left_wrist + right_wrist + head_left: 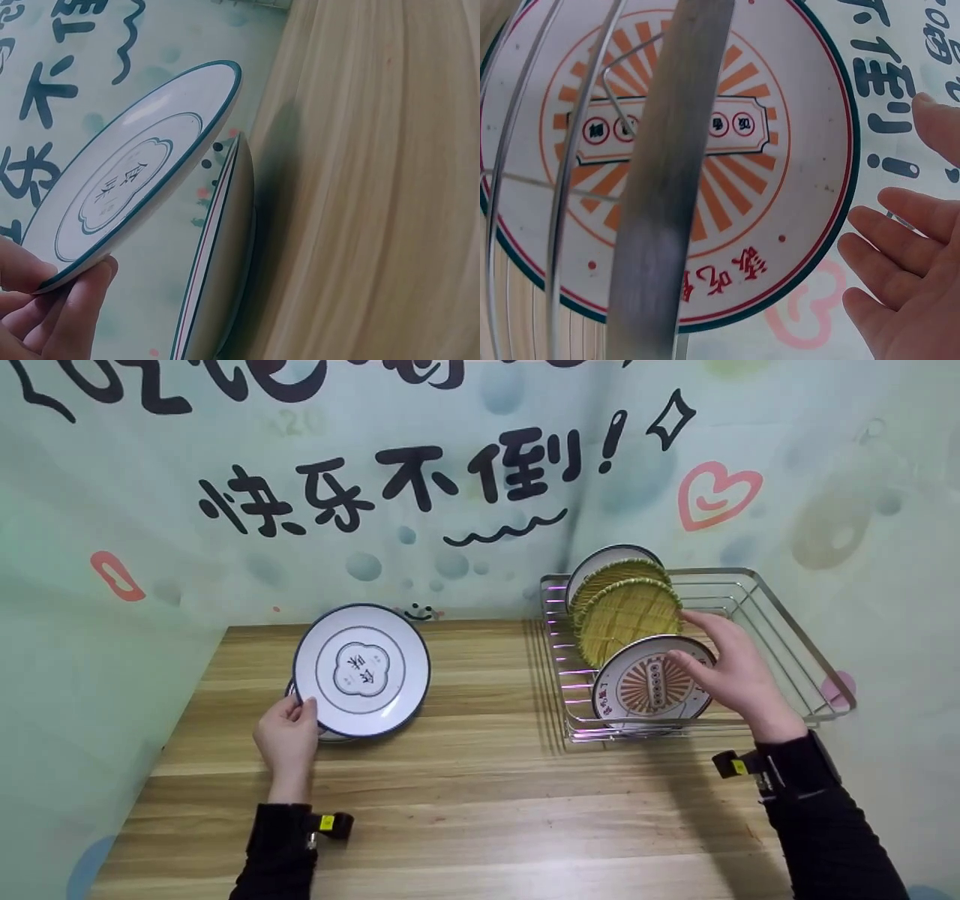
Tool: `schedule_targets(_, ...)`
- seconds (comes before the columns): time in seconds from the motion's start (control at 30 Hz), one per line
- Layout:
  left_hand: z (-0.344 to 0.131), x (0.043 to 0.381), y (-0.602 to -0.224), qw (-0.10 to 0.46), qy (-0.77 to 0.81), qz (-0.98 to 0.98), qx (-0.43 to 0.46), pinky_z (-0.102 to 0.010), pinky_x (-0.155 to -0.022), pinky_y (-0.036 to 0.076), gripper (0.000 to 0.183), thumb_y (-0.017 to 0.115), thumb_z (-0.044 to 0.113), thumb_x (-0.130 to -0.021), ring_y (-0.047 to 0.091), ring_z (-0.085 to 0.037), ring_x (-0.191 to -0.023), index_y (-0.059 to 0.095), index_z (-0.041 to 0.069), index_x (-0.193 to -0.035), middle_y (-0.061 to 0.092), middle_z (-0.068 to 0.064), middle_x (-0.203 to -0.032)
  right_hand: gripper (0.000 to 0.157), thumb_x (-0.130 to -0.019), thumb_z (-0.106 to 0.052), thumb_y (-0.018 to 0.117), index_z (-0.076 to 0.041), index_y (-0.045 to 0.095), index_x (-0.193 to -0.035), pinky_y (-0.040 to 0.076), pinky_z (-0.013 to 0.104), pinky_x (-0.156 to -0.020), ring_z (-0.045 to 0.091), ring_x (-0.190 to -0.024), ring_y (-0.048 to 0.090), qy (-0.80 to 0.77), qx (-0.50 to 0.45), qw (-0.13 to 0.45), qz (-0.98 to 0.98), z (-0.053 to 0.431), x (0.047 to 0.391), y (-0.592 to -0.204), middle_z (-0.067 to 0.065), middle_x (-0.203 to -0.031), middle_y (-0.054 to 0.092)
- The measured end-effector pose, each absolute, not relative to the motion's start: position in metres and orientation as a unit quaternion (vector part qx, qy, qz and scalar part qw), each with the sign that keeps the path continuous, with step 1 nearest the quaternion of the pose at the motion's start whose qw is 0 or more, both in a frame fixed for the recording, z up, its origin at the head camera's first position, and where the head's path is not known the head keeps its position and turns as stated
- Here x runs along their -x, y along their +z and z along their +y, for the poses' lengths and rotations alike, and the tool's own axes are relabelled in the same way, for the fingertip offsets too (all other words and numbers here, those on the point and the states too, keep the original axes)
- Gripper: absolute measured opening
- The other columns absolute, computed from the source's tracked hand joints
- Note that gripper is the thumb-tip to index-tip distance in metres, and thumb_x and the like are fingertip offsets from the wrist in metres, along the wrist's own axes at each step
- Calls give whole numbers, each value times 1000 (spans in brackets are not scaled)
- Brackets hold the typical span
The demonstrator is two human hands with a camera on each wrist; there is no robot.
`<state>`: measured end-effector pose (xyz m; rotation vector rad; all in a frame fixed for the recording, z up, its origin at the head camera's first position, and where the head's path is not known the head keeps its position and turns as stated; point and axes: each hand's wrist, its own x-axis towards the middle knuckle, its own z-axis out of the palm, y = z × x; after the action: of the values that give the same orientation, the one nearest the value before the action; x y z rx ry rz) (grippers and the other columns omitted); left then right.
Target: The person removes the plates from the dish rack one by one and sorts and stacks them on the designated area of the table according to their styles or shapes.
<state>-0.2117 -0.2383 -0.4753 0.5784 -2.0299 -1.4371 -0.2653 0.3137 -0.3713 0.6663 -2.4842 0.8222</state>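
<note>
My left hand point(289, 739) pinches the near-left rim of a white plate point(375, 641) with a blue edge, fingers below and thumb on top. In the left wrist view that plate is tilted and raised above a second plate point(236, 247), which rests on the table. My right hand point(739, 671) is at the dish rack point(801, 636), fingers spread and slightly bent. Beside it, a plate with an orange sunburst point(634, 694) leans upright at the rack's front. The right wrist view shows a gap between fingertips and this plate's rim.
Behind the sunburst plate stand two round yellow-green woven trays, the front one point(630, 619) overlapping the other. Another white plate point(592, 564) stands at the back of the rack. The wooden table point(480, 802) meets a printed cloth backdrop point(480, 577).
</note>
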Motion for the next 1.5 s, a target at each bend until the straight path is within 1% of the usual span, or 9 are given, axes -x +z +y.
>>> schedule_targets(0.13,-243,211,-476,279,-549,-752,-235,-14,-46,48,22,65,2,-91,56,-1,-47,70,-10,-108,71,-28,-94,58,-85,-7,77,8,52,-135,32,61,-106,46,-124,47,299,-234,215,-899,318,266,-373,29,-132,54)
schedule_targets(0.3,-247,209,-476,252,-571,-738,-257,-21,-50,54,26,65,4,-93,58,-6,-49,68,-9,-115,69,-29,-100,56,-87,-8,75,8,51,-136,31,61,-107,45,-125,46,296,-227,213,-903,323,266,-376,28,-133,54)
schedule_targets(0.47,-251,208,-479,225,-589,-725,-277,-23,-55,56,29,64,7,-94,60,-4,-54,66,-8,-118,68,-29,-107,56,-90,-12,73,7,50,-137,31,61,-106,46,-126,44,290,-221,211,-907,327,264,-378,28,-134,53)
schedule_targets(0.63,-255,208,-482,220,-609,-707,-285,-22,-53,56,29,64,7,-94,61,-2,-56,66,-11,-117,68,-29,-109,56,-91,-15,73,8,50,-137,31,61,-105,47,-126,44,279,-206,206,-915,329,262,-378,30,-133,53)
schedule_targets(0.83,-259,208,-484,201,-634,-684,-298,-20,-57,57,36,62,7,-95,61,1,-61,60,-11,-127,62,-32,-120,57,-89,-12,74,9,50,-136,32,62,-105,47,-124,45,278,-203,207,-916,329,262,-379,30,-133,53)
schedule_targets(0.97,-261,207,-486,191,-654,-667,-301,-21,-61,58,39,60,7,-96,62,-1,-59,56,-13,-130,60,-32,-122,57,-88,-11,75,9,50,-136,31,62,-105,47,-124,46,280,-205,208,-915,329,262,-381,30,-132,53)
schedule_targets(1.2,-267,207,-490,174,-674,-649,-307,-21,-65,58,43,58,6,-98,63,-4,-57,49,-16,-133,51,-33,-130,57,-87,-10,75,9,51,-135,31,63,-105,48,-123,46,281,-204,210,-914,329,262,-383,31,-132,53)
schedule_targets(1.3,-269,208,-492,169,-677,-647,-308,-22,-66,58,43,57,6,-98,63,-5,-57,48,-17,-133,49,-33,-130,57,-87,-10,75,9,51,-136,31,63,-105,48,-124,45,279,-204,209,-915,330,262,-384,31,-133,53)
schedule_targets(1.5,-271,209,-495,161,-681,-645,-307,-24,-66,59,43,56,7,-98,62,-6,-57,47,-20,-131,49,-28,-123,58,-88,-12,75,8,50,-136,31,63,-105,49,-125,45,279,-204,207,-915,330,263,-384,31,-133,53)
